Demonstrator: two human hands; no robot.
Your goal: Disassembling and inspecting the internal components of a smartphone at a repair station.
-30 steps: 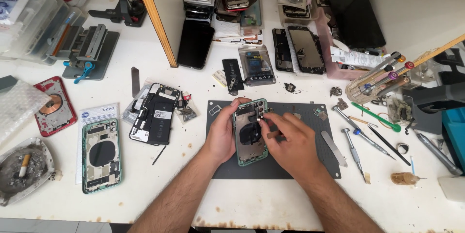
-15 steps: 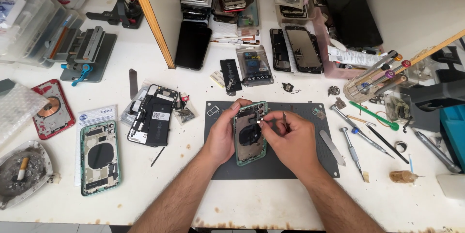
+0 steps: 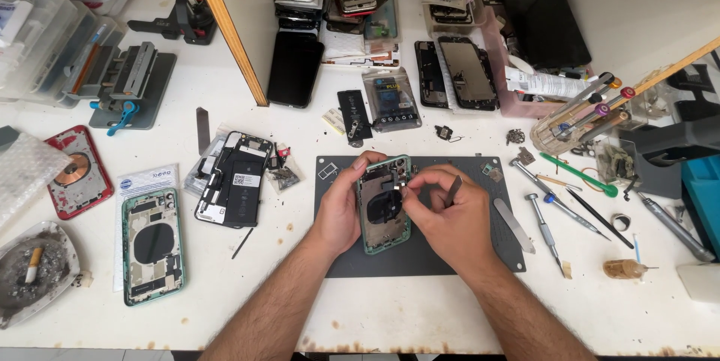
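A green phone housing (image 3: 382, 207), opened and without its screen, is tilted above the dark work mat (image 3: 495, 237). My left hand (image 3: 341, 207) grips its left edge. My right hand (image 3: 446, 218) pinches a small part at the housing's upper right corner, and a thin dark tool (image 3: 454, 188) sticks up between its fingers.
A second green housing (image 3: 152, 245) and a red one (image 3: 71, 173) lie at left near an ashtray (image 3: 34, 267). An opened phone (image 3: 234, 179) lies beside the mat. Screwdrivers (image 3: 544, 222) and tweezers lie right. Phones and parts crowd the back shelf (image 3: 360, 1).
My right hand's fingers have shifted slightly at the top of the housing; the housing stays held over the mat.
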